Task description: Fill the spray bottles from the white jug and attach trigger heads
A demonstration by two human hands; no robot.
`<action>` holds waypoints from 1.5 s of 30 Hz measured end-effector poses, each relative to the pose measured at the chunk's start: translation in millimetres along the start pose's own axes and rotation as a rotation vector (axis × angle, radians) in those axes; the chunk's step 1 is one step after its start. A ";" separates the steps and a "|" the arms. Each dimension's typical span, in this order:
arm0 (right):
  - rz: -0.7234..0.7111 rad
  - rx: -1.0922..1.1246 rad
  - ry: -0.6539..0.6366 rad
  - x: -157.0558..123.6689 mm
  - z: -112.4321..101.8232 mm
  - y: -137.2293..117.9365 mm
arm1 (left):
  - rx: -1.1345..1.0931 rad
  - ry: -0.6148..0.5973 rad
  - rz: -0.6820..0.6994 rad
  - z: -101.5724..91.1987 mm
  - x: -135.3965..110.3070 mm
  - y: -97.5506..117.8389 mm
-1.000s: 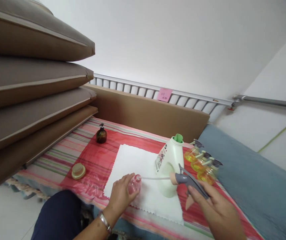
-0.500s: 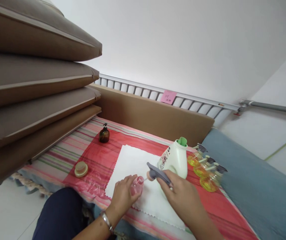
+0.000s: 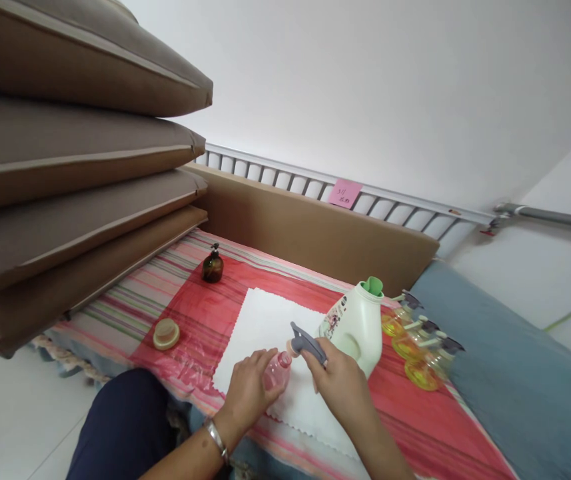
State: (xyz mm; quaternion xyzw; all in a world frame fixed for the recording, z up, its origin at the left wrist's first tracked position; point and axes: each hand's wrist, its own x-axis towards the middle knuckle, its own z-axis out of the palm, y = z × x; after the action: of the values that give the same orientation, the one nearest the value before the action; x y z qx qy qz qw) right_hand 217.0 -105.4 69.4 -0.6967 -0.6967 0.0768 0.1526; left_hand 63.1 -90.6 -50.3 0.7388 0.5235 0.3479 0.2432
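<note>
My left hand [image 3: 248,387] is wrapped round a small clear pink bottle [image 3: 277,372] that stands on a white cloth [image 3: 270,327]. Right above the bottle's mouth, my right hand [image 3: 338,380] grips a grey trigger spray head [image 3: 306,339]. The head's tube is hidden, so I cannot tell how far it sits in the bottle. A white detergent jug with a green spout [image 3: 358,325] stands just behind my right hand.
Several yellow spray bottles [image 3: 418,343] stand right of the jug. A brown pump bottle [image 3: 212,265] and a round tan lid [image 3: 166,333] lie on the red striped cover. Stacked brown cushions [image 3: 65,167] overhang the left. A cardboard panel [image 3: 315,233] backs the surface.
My right hand carried the spray head leftward from beside the jug, its tube sliding towards the bottle, until the head reached the bottle's mouth. My left hand kept its hold on the bottle.
</note>
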 end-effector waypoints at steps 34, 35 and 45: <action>-0.048 -0.170 -0.149 7.6 16.1 -9.1 | -0.122 -0.007 -0.087 0.0 5.7 5.5; -0.047 -0.165 -0.147 7.1 16.9 -8.8 | -0.147 0.019 -0.087 0.7 8.5 8.2; -0.081 0.164 -0.164 3.2 16.8 0.8 | -0.146 0.103 -0.086 0.4 23.7 24.3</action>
State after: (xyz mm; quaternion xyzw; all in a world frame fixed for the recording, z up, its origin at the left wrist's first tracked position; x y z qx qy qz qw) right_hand 212.5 -100.5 53.7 -0.6445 -0.7258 0.1840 0.1548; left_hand 83.1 -76.3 -26.9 0.6771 0.5399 0.4118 0.2837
